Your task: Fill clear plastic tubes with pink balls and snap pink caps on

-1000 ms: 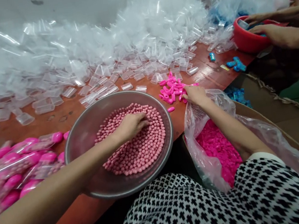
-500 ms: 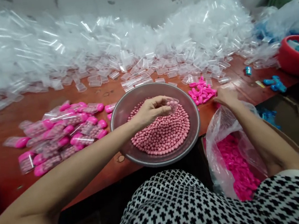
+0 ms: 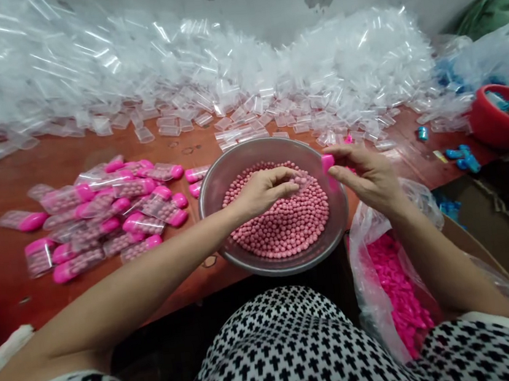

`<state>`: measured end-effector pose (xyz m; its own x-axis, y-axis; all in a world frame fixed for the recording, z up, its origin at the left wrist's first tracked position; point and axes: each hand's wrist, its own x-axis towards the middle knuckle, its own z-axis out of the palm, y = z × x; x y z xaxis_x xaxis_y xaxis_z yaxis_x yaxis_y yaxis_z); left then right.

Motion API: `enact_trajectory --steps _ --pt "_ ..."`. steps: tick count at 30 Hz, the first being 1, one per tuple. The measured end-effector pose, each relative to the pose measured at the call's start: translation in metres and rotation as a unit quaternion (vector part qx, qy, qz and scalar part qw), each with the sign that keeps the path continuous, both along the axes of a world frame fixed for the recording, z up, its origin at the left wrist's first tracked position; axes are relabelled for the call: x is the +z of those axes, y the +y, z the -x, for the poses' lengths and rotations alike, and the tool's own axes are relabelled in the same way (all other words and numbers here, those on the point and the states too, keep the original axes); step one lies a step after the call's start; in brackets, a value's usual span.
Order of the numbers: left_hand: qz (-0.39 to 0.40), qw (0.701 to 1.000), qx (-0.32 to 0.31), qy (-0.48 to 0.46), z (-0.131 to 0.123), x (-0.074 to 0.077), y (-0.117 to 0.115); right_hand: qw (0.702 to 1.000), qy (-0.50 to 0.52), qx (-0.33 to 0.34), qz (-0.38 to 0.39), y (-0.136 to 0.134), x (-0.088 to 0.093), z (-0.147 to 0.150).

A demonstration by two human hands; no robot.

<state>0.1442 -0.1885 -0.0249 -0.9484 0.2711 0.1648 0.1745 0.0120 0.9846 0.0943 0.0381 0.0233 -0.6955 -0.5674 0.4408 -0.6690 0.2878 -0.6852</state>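
- Right hand has come off table to bowl rim, pinching pink cap btwn thumb + forefinger.
- Left hand closed round clear tube, over pink beads.

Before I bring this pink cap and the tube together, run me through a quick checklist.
1. Left hand grips the clear tube: ok.
2. Right hand pinches the pink cap: ok.
3. Cap close to the tube's end, not yet joined: ok.
4. Both held over the metal bowl, so dropped pink beads would likely land inside: ok.
5. Tube's fill level: cannot tell, blurred.
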Motion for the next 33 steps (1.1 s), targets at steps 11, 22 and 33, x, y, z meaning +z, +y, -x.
enact_trajectory --steps 11,22,33 --pt "0.086 0.99 0.067 0.095 -0.012 0.002 -0.001 0.974 0.186 0.056 -0.121 -0.025 -0.005 -0.009" --pt "0.201 0.947 0.107 0.226 -0.016 -0.005 -0.001 0.944 0.283 0.056 -0.158 -0.029 -0.014 -0.021" --pt "0.231 0.939 0.079 0.244 -0.013 -0.006 -0.003 0.932 0.309 0.114 -0.149 -0.023 -0.011 -0.009"
